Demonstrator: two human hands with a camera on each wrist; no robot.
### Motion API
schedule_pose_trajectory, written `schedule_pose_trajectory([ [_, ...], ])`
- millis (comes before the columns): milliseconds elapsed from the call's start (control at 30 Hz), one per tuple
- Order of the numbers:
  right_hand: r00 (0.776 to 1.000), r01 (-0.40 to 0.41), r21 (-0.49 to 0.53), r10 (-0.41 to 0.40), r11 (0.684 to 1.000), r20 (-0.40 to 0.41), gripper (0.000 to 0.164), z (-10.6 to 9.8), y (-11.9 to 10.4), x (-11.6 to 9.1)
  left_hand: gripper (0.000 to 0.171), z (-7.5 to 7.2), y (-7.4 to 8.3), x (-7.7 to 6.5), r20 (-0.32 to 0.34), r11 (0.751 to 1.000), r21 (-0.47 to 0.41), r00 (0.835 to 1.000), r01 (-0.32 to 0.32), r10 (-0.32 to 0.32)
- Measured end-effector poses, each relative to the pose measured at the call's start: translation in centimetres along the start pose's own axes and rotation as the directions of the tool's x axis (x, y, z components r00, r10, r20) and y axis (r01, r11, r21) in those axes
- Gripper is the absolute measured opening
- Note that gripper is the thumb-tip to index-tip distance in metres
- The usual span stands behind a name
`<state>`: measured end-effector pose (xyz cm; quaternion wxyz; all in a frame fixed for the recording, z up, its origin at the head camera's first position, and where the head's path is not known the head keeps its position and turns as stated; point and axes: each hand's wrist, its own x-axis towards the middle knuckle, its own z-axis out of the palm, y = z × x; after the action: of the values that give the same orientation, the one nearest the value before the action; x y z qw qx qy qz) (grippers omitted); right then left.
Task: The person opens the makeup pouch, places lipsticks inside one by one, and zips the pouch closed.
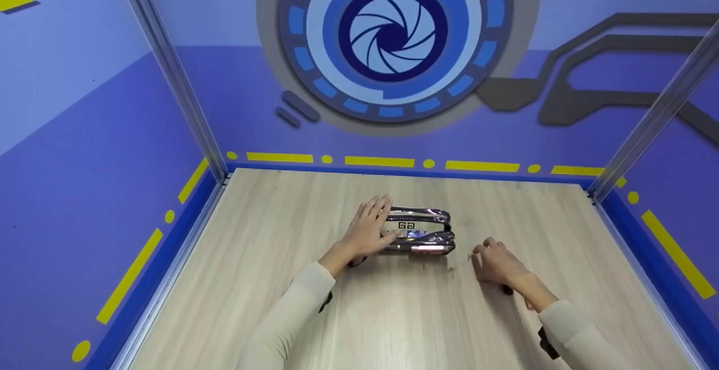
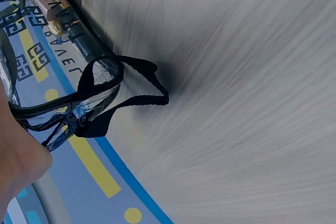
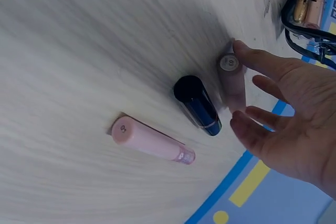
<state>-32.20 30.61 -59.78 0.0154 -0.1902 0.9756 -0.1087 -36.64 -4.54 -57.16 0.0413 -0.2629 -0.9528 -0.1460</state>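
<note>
A clear cosmetic bag (image 1: 415,227) with black trim and printed lettering lies on the table. My left hand (image 1: 368,229) rests on its left end, fingers straight. In the left wrist view, a black strap loop (image 2: 157,85) sticks out from the bag (image 2: 47,106), and small cosmetic tubes (image 2: 65,17) show through the plastic. My right hand (image 1: 497,262) is low over the table right of the bag. In the right wrist view, that hand (image 3: 299,108) surrounds a mauve cosmetic tube (image 3: 233,85), thumb and fingertips close to its opposite ends; a firm grip is not visible.
Beside the mauve tube lie a black cosmetic tube (image 3: 197,103) and a pink one (image 3: 149,140). The pale wood table (image 1: 269,213) is bounded by blue-purple panels (image 1: 224,95) at the back and sides, with metal posts (image 1: 174,72) at the corners.
</note>
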Motion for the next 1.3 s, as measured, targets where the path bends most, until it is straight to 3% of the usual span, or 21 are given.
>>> schedule_pose_trajectory([
  [333,0.992,-0.124,0.100,0.123,0.987,0.014,0.049,0.2,-0.4,0.6,0.083,-0.1,0.0,0.0,0.000,1.000,0.026,1.000,-0.005,0.005],
  [667,0.988,-0.142,0.191,0.152,0.971,-0.039,0.020,0.5,-0.7,0.9,0.082,0.3,-0.2,0.0,-0.020,1.000,-0.026,1.000,0.004,-0.004],
  [867,0.980,-0.089,0.267,0.132,0.960,-0.148,0.030,-0.8,-1.4,1.1,0.083,0.3,-0.3,0.1,-0.010,1.000,-0.021,1.000,-0.007,0.007],
  [1067,0.944,-0.022,0.272,0.110,0.962,-0.311,0.037,-3.9,-3.2,2.0,0.085,0.3,-0.4,0.1,-0.013,1.000,-0.004,1.000,-0.014,0.014],
  [1300,0.936,0.053,0.261,0.043,0.964,-0.350,0.055,-6.4,-6.8,2.9,0.084,0.3,-0.4,0.1,-0.008,1.000,-0.022,1.000,-0.004,0.004],
])
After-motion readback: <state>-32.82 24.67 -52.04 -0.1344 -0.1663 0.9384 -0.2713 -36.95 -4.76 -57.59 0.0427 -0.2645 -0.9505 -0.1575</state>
